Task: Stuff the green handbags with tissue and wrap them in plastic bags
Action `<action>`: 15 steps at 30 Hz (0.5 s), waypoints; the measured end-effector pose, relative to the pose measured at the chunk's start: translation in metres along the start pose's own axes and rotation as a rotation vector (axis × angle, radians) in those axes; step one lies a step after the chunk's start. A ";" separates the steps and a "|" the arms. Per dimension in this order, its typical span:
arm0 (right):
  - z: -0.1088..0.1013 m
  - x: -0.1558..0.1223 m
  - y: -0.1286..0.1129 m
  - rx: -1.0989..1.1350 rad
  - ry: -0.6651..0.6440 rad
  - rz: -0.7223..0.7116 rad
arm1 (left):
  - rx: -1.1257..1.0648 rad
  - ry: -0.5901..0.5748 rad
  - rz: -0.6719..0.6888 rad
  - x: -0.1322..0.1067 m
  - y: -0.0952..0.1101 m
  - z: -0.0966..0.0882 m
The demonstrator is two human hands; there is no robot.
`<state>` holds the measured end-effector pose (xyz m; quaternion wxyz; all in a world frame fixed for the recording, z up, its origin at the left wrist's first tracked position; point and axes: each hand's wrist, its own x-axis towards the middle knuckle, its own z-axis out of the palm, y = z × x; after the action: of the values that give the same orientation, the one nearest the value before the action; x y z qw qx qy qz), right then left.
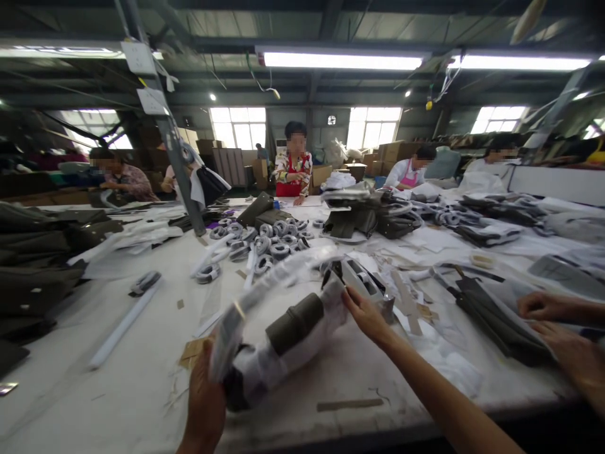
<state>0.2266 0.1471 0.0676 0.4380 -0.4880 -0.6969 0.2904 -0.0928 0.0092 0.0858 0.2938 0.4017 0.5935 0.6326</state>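
Observation:
Between my hands is a dark olive bag [295, 323] with white wrapping around parts of it and a pale wrapped strap arching above. My left hand [205, 394] grips its near left end, fingers closed around the wrapped edge. At the far right end, my right hand [365, 312] pinches the white wrapping between thumb and fingers. The bag is tilted, its right end higher and farther from me, and it is somewhat blurred. Just beyond my right hand lies a grey and dark piece [362, 277] whose kind I cannot make out.
Several grey wrapped coils [278, 249] lie mid-table. Stacks of dark fabric pieces [33, 271] stand at the left. A white roll [125, 325] lies nearer. A metal post [177, 145] rises from the table. At the right, a co-worker's hands [562, 334] hold another dark bag [496, 315].

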 end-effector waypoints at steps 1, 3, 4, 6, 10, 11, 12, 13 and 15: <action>0.008 0.002 0.004 0.008 -0.016 0.015 | 0.012 -0.030 -0.008 -0.003 0.003 0.001; 0.020 0.002 0.012 0.022 -0.034 0.035 | 0.034 -0.064 0.012 -0.006 0.006 0.001; 0.023 0.002 0.016 0.037 -0.043 0.038 | 0.033 -0.075 0.030 -0.005 0.008 0.001; 0.021 0.004 0.021 0.109 -0.061 0.055 | 0.005 -0.089 0.034 0.003 0.015 -0.001; 0.003 0.038 0.022 0.210 0.035 0.165 | -0.009 -0.209 -0.097 0.023 0.042 -0.006; 0.001 0.054 0.020 0.167 0.034 0.146 | 0.009 -0.241 -0.123 0.026 0.050 -0.006; 0.002 0.072 0.018 0.111 0.001 0.106 | 0.026 -0.265 -0.139 0.026 0.059 -0.004; 0.005 0.091 0.015 0.057 -0.057 0.058 | 0.036 -0.277 -0.146 0.025 0.067 -0.002; 0.020 0.127 0.008 -0.013 -0.186 -0.023 | 0.015 -0.278 -0.171 0.020 0.080 0.003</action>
<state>0.1945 0.2688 0.0931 0.3716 -0.4537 -0.7420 0.3249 -0.0920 0.0180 0.1677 0.4228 0.4356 0.5839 0.5390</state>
